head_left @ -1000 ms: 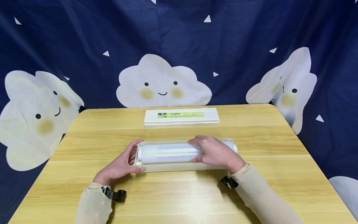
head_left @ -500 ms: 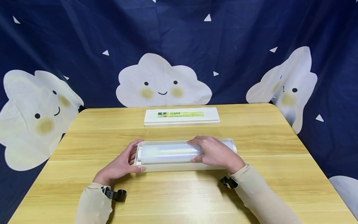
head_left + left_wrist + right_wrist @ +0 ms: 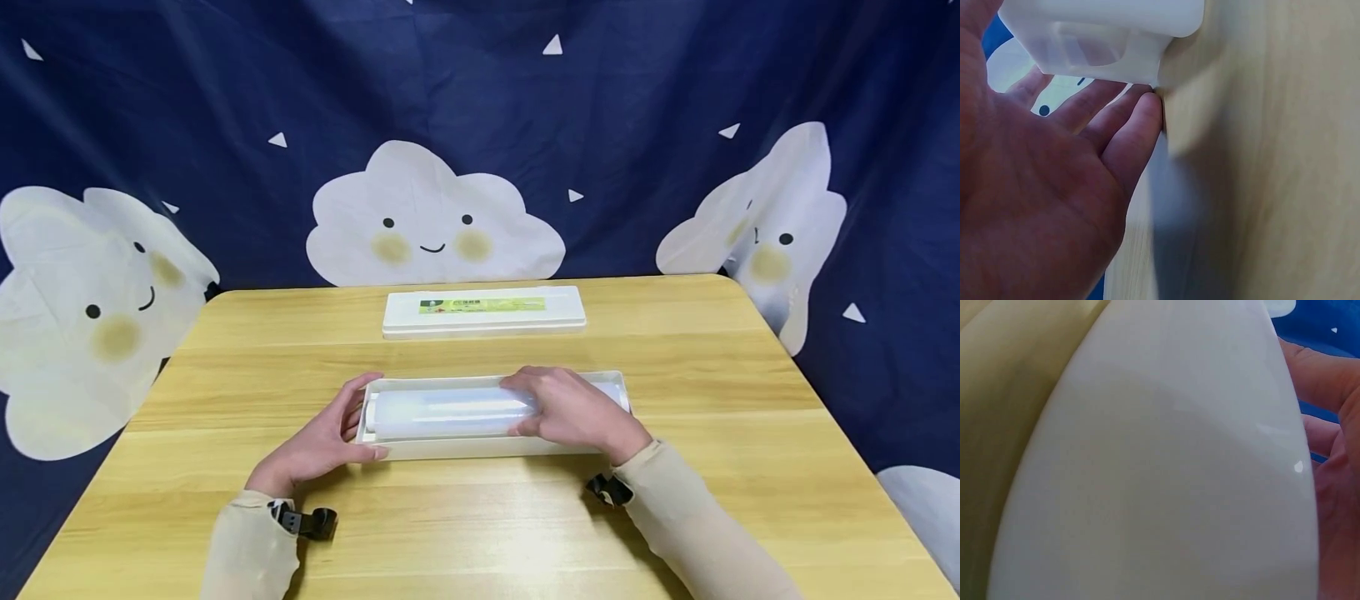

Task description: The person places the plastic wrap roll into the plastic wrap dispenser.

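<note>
A long white box (image 3: 457, 450) without its lid lies across the table, and a roll of cling film (image 3: 442, 412) lies lengthwise in it. My left hand (image 3: 326, 442) grips the box's left end, thumb on the front wall and fingers at the back corner. The left wrist view shows the box end (image 3: 1097, 50) just beyond the fingers of my left hand (image 3: 1041, 187). My right hand (image 3: 573, 412) holds the roll from above near its right end, hiding that part. In the right wrist view, the box's front wall (image 3: 1166, 462) covers much of my right hand (image 3: 1335, 456).
A white lid (image 3: 483, 321) with a green and yellow label lies near the back edge of the wooden table (image 3: 480, 525). Behind the table hangs a dark blue curtain (image 3: 622, 100) printed with clouds.
The roll's right end, which stuck out at the box's right end, has sunk lower into the box. My right hand stays on it, and the left hand keeps its grip.
</note>
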Tool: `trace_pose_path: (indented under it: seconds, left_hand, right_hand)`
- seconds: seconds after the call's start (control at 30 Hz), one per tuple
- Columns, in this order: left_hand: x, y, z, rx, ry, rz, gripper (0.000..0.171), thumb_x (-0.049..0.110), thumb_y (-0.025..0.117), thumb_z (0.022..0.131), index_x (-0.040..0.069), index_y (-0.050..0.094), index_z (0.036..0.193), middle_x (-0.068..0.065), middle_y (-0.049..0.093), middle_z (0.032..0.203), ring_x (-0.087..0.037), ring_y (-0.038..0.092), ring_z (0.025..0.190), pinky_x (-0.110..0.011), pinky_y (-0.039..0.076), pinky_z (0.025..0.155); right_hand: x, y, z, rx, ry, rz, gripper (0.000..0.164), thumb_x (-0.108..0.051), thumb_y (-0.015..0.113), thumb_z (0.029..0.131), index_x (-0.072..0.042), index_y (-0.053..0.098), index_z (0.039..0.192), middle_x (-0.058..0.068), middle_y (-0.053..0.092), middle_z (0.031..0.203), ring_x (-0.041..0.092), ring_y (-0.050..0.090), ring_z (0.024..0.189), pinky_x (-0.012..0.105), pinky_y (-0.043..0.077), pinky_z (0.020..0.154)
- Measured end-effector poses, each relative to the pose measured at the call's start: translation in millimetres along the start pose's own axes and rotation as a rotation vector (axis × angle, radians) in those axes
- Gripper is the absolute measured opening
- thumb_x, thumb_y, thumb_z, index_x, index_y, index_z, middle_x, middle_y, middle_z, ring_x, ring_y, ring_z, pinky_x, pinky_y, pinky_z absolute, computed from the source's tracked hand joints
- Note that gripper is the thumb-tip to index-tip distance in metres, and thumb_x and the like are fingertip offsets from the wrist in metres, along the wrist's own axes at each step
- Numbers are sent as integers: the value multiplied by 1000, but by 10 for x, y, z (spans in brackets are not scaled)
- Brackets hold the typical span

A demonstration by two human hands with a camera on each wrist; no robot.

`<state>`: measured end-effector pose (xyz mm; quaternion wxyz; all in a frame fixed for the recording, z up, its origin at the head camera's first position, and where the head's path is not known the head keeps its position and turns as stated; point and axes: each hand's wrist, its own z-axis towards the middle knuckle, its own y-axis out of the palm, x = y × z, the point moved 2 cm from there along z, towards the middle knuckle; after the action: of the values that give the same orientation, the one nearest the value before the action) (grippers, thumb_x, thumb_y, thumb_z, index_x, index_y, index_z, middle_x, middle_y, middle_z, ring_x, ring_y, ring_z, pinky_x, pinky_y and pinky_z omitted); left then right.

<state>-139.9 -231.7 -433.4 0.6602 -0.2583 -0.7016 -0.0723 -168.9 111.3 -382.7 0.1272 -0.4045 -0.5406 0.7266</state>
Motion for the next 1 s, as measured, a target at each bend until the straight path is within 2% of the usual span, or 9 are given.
trace_pose_path:
  seconds: [0.3, 0.57, 0.7, 0.9, 1.0]
  left_hand:
    - [1, -13, 9, -5, 11, 2, 101, 7, 83, 78, 16, 16, 154, -19, 32, 149, -36, 37, 133, -21, 40, 98]
    - [-5, -15, -6, -2, 10, 2, 101, 7, 82, 78, 16, 16, 154, -20, 32, 149, -37, 37, 133, -20, 40, 98]
    - [-3, -18, -15, 2, 13, 1, 101, 6, 82, 78, 16, 16, 154, -20, 32, 149, -37, 37, 133, -20, 40, 98]
    - [-6, -17, -16, 13, 10, 4, 101, 6, 82, 78, 16, 17, 154, -20, 33, 149, -36, 37, 133, -20, 40, 98]
    - [-8, -7, -17, 7, 4, 6, 101, 8, 82, 79, 17, 16, 154, -19, 32, 149, -36, 37, 133, -20, 40, 98]
  right_hand:
    - [51, 42, 6, -10, 10, 10, 57, -32, 82, 80, -6, 65, 128, 5, 64, 125, 20, 60, 111, 38, 47, 96]
    - [77, 72, 15, -14, -21, -6, 56, -33, 82, 81, -7, 64, 128, 4, 63, 125, 20, 60, 113, 36, 47, 97]
    - [54, 49, 23, -35, -38, -25, 56, -31, 81, 82, -6, 63, 129, 4, 63, 124, 17, 61, 108, 34, 48, 94]
    - [-8, -15, 19, -79, -54, -121, 54, -31, 80, 84, -8, 62, 130, 2, 63, 119, 12, 59, 93, 31, 51, 85]
    - [-38, -53, -12, -76, -57, -141, 53, -30, 79, 85, -8, 62, 129, 3, 62, 119, 13, 60, 97, 31, 51, 86]
